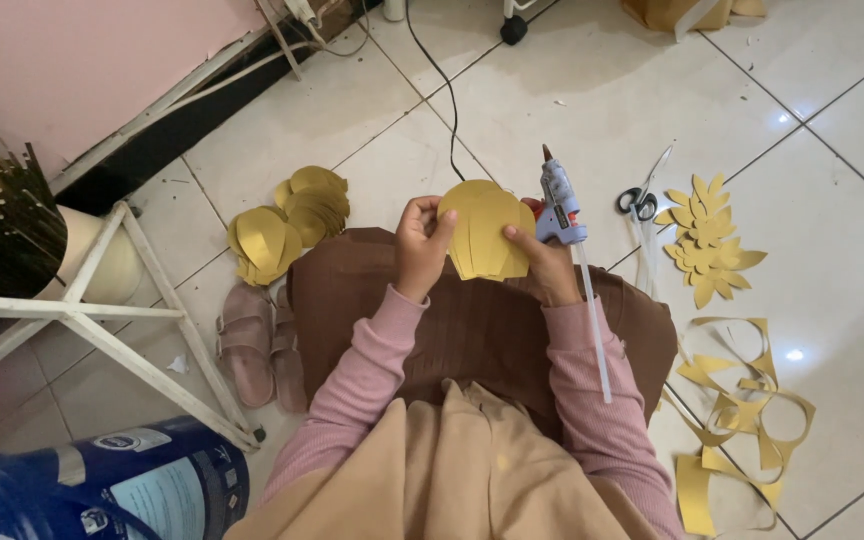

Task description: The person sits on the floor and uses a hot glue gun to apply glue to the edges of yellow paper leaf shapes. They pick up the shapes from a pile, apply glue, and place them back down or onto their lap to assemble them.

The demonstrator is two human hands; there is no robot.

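Both hands grip one gold paper petal (484, 230) above my lap: left hand (422, 245) pinches its edge, right hand (544, 262) also holds the glue gun (560, 205) (nozzle up, apparently). I'd press overlapping flaps firmly, fingers off any glue.

Gold paper petal (482, 230) and hot glue gun (558, 205), both held up over the lap.

The petal is a rounded piece of gold card, domed at the top and narrower toward the bottom, with lengthwise folds or overlapping strips (which of the two is hard to tell) running down its face; it stands upright, pinched at its left edge by the left hand (422, 245) and at its right edge by the right hand (542, 260). The glue gun is pale lilac-grey with an orange trigger, nozzle pointing up and away, just beside the petal's right edge, gripped in the right hand; a long clear glue stick (593, 325) trails from its back toward the person.
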